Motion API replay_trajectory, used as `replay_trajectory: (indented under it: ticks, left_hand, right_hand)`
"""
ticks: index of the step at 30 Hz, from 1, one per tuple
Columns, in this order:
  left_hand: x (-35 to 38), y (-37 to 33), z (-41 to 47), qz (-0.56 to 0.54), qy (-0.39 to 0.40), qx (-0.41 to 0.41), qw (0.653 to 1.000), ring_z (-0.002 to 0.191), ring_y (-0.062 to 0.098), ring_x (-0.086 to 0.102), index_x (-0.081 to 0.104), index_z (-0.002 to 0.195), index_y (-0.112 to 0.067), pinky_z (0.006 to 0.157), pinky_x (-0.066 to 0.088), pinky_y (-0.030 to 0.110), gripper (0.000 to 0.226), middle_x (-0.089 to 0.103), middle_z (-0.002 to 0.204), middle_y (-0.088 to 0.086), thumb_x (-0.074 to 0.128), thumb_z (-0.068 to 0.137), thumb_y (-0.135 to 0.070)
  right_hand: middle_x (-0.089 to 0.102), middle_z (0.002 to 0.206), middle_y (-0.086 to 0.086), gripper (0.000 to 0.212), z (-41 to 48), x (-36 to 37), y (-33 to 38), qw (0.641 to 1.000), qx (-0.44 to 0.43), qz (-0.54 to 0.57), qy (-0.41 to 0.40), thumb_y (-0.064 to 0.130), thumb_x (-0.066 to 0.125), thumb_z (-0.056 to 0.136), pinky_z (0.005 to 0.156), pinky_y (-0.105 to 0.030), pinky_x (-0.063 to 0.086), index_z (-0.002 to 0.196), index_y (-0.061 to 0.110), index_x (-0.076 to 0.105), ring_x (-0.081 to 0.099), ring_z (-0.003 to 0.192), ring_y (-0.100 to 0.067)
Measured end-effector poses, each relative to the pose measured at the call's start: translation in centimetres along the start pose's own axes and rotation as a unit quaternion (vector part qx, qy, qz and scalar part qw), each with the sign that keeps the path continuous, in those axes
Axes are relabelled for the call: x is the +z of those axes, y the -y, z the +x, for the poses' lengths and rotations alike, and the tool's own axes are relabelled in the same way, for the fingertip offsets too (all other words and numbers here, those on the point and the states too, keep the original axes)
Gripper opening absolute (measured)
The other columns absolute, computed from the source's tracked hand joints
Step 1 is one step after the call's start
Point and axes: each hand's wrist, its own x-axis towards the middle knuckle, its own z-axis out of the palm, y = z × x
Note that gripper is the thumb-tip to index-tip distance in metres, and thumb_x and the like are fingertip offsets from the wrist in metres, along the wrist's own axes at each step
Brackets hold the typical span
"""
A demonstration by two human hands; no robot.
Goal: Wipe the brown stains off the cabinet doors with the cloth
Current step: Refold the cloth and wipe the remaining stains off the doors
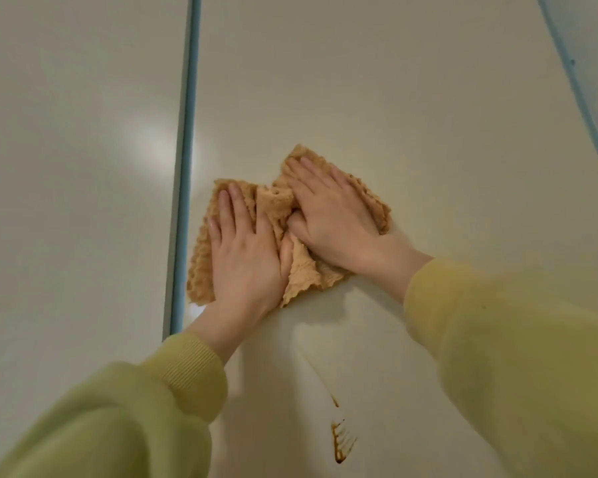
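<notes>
Left hand point(246, 257) fingers point(233, 208) flat, pressing the cloth point(273, 205); right hand point(332, 219) likewise, thumb possibly pinching a fold. Cloth bunched on the cabinet door point(394, 98), just right of the door gap point(187, 150). Brown stain point(340, 439) well below cloth, apart. Yellow-green sleeves point(497, 339).

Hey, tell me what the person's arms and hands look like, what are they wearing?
Both arms are in long, loose sleeves of a soft light yellow-green sweatshirt, the left sleeve and right sleeve each ending in a ribbed cuff at the wrist. The left hand and right hand are bare: no gloves, and no rings or watch visible.
</notes>
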Motion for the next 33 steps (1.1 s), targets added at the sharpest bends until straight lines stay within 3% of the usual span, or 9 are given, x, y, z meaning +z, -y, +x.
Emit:
replay_trajectory:
  ticks: [5, 11, 16, 21, 33]
  left_hand:
    - [0.6, -6.3, 2.7, -0.029, 0.01, -0.013, 0.999, 0.141, 0.03, -0.011, 0.002, 0.146, -0.01, 0.112, -0.009, 0.047, 0.077, -0.007, 0.153, 0.018, 0.019, 0.088, -0.058]
    - [2.2, -15.4, 0.5, -0.052, 0.011, 0.08, 0.995, 0.142, 0.03, -0.006, 0.015, 0.145, -0.008, 0.113, -0.009, 0.044, 0.067, 0.0, 0.153, 0.019, 0.033, 0.091, -0.044]
    - [3.5, -19.3, -2.1, -0.058, 0.035, 0.116, 0.991, 0.142, 0.03, -0.007, 0.014, 0.145, -0.006, 0.113, -0.009, 0.041, 0.065, -0.002, 0.153, 0.019, 0.029, 0.092, -0.042]
    - [4.1, -20.5, -4.2, -0.055, 0.0, 0.124, 0.991, 0.142, 0.033, 0.006, 0.026, 0.141, -0.003, 0.114, -0.001, 0.042, 0.069, 0.012, 0.151, 0.022, 0.018, 0.084, -0.04]
    - [5.3, -21.9, -11.5, -0.057, 0.004, 0.171, 0.984, 0.138, 0.036, 0.021, 0.033, 0.136, 0.002, 0.11, 0.004, 0.042, 0.065, 0.025, 0.147, 0.025, 0.031, 0.084, -0.037]
  right_hand:
    - [0.011, 0.156, -0.004, 0.081, -3.2, -2.5, -6.9, 0.992, 0.117, -0.031, -0.04, 0.049, 0.015, 0.072, 0.114, -0.041, 0.0, 0.145, 0.015, 0.022, 0.005, 0.143, -0.016]
    - [0.012, 0.155, -0.012, 0.086, -9.4, -4.6, -12.9, 0.977, 0.196, -0.071, -0.053, 0.059, 0.019, 0.072, 0.112, -0.051, 0.004, 0.143, 0.012, 0.027, 0.009, 0.143, -0.024]
    - [0.013, 0.154, -0.012, 0.083, -14.0, -5.0, -14.5, 0.975, 0.21, -0.063, -0.035, 0.052, 0.018, 0.075, 0.113, -0.047, 0.004, 0.144, 0.006, 0.024, 0.009, 0.143, -0.022]
    - [0.013, 0.155, -0.009, 0.08, -16.4, -4.8, -14.2, 0.975, 0.215, -0.047, -0.035, 0.047, 0.014, 0.075, 0.114, -0.042, 0.003, 0.145, 0.01, 0.02, 0.008, 0.143, -0.019]
    - [0.023, 0.152, -0.011, 0.067, -25.0, -2.9, -12.0, 0.963, 0.256, -0.009, -0.081, 0.042, 0.026, 0.083, 0.112, -0.04, 0.005, 0.143, 0.013, 0.024, 0.017, 0.14, -0.02]
